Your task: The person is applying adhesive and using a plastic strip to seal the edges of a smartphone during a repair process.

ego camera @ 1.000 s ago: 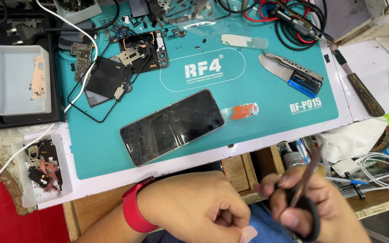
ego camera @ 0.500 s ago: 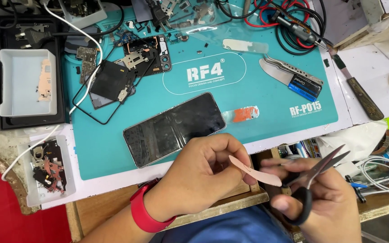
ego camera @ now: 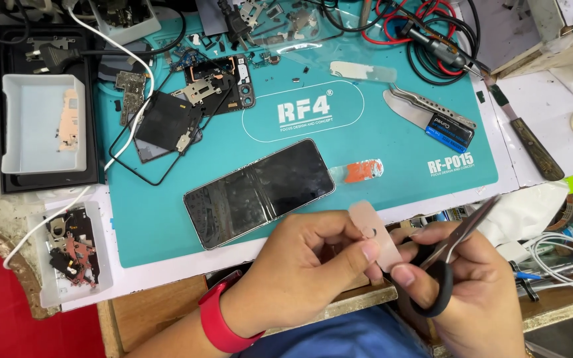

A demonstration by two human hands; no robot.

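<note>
a thin pale pink adhesive strip point(ego camera: 374, 233) is pinched in the closed left hand point(ego camera: 313, 262), while black-handled steel scissors point(ego camera: 455, 248), blades parted, are gripped by the right hand point(ego camera: 472, 292).

Scissors point(ego camera: 455, 255): lower handle loop partly hidden behind right hand point(ego camera: 479, 298). Right hand cut off by bottom edge. Parts in small tray point(ego camera: 74, 255) too small to identify.

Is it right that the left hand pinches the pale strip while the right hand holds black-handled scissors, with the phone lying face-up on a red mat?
Not quite: in the head view the mat is teal, not red. The left hand pinches the pale strip, the right hand holds the scissors, and the phone lies on that mat.
</note>
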